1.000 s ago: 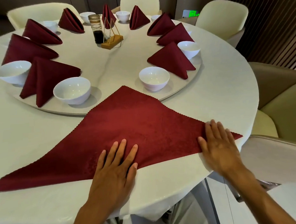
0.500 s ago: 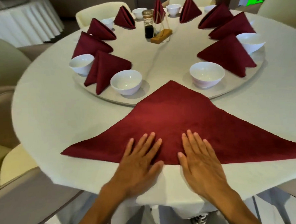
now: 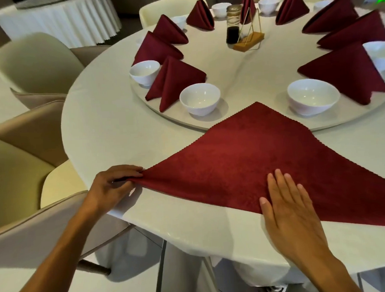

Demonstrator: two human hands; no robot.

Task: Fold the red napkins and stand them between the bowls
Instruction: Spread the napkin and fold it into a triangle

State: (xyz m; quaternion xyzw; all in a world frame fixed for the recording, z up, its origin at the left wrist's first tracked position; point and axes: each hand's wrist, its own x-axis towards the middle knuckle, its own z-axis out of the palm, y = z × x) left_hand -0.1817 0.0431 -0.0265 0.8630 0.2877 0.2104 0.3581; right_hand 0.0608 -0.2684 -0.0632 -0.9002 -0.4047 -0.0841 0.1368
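Red triangular cloth napkin (image 3: 261,164) is being folded on the desk (image 3: 110,119): left hand (image 3: 113,188) pinching its left corner, right hand (image 3: 288,207) pressing flat, likely next drawing that corner toward the far point.

I log the site as a restaurant dining room. Beyond the grip: round clothed bench (image 3: 110,119) with turntable (image 3: 241,118), white bowls (image 3: 199,98), stood red napkins (image 3: 174,79), sauce jar (image 3: 233,24), padded chairs (image 3: 33,62). Second skirted table (image 3: 64,20) far left.
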